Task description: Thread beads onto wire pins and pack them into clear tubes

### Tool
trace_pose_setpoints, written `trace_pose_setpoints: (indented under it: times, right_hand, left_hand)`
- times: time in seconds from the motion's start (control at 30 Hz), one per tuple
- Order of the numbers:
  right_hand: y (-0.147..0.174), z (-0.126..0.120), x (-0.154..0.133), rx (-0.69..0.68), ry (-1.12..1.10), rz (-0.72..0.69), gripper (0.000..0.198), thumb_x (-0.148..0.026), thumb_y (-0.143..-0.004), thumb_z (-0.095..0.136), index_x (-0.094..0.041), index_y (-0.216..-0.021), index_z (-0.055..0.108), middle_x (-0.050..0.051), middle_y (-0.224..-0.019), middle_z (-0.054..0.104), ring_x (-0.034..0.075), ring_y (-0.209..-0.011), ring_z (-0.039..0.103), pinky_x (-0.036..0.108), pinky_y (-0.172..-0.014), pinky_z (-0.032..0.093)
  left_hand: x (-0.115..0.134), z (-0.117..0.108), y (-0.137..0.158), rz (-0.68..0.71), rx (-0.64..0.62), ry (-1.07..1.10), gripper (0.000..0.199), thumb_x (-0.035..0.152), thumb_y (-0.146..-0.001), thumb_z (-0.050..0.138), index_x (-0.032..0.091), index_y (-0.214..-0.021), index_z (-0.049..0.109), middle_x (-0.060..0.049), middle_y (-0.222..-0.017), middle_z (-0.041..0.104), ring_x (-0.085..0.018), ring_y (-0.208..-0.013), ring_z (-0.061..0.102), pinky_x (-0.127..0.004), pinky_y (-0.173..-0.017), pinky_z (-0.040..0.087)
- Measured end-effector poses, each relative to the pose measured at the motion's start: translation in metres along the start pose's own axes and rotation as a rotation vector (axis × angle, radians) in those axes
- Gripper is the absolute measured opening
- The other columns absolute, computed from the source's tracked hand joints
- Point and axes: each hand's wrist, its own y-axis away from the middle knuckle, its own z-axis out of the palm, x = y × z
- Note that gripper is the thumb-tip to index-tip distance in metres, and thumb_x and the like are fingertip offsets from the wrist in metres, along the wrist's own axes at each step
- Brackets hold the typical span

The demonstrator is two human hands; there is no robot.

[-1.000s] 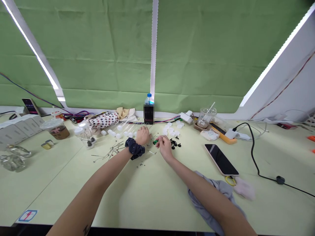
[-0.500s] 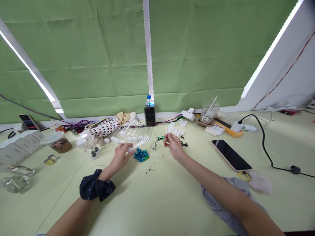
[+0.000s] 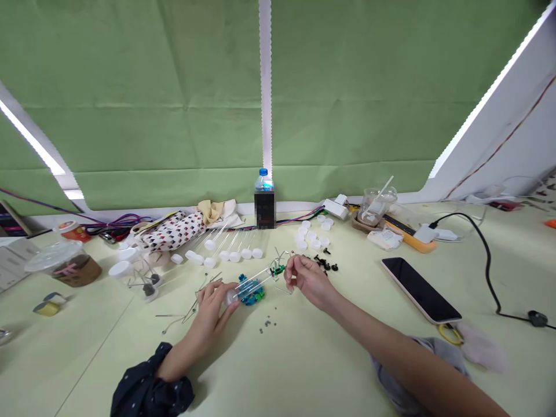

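My left hand [image 3: 215, 307] is closed around the white-capped end of a clear tube [image 3: 256, 284], which slants up to the right above a pile of blue and green metal parts [image 3: 253, 296]. Close to the tube's far end is a small green metal piece [image 3: 278, 270]. Beside that piece, my right hand [image 3: 306, 279] has its fingers pinched together; whatever they hold is hidden. Thin bent metal keys [image 3: 280, 253] lie behind. Several tiny grey bits [image 3: 268, 322] are scattered in front of the pile.
More capped clear tubes [image 3: 234, 256] lie at the back, with loose white caps [image 3: 310, 234] and black screws [image 3: 324, 263] to the right. A phone [image 3: 419, 288] rests at the right. A water bottle [image 3: 264, 182] stands by the curtain; a lidded cup [image 3: 72, 263] is on the left.
The view has shifted slightly. The tube in my left hand now reaches over the blue pile towards the green piece, nearer my right hand, whose fingers remain pinched.
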Motion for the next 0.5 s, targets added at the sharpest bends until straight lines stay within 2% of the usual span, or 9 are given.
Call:
trace_pose_setpoints:
  times: [0.27,0.4,0.5]
  right_hand:
    - [0.0034,0.0034,-0.0002,-0.118,-0.011,0.076,0.027,-0.041,-0.080,0.060,-0.015,-0.077,0.059,0.002,-0.065,0.052,0.010,-0.053,0.047,0.025,-0.050,0.037]
    - [0.0034,0.0006,0.0011,-0.156,-0.037,0.084,0.020,-0.034,-0.078,0.065,-0.014,-0.082,0.059,0.002,-0.067,0.055,0.010,-0.054,0.048,0.024,-0.051,0.036]
    - [0.0022,-0.0016,0.0027,-0.161,-0.085,0.063,0.027,-0.041,-0.083,0.055,-0.014,-0.079,0.057,0.004,-0.066,0.056,0.011,-0.054,0.048,0.025,-0.050,0.035]
  left_hand:
    - [-0.0029,0.0047,0.0040,0.054,0.017,-0.030,0.033,0.026,-0.086,0.048,0.025,-0.119,0.046,-0.007,-0.111,0.059,-0.026,-0.105,0.043,-0.039,-0.086,0.032]
    - [0.0003,0.0082,0.0055,0.047,0.056,-0.047,0.028,0.026,-0.088,0.045,0.024,-0.116,0.046,-0.007,-0.108,0.060,-0.026,-0.105,0.043,-0.041,-0.088,0.030]
    - [0.0028,0.0085,0.0057,0.045,0.063,-0.049,0.027,0.026,-0.089,0.044,0.023,-0.116,0.045,-0.006,-0.106,0.060,-0.025,-0.105,0.042,-0.041,-0.087,0.029]
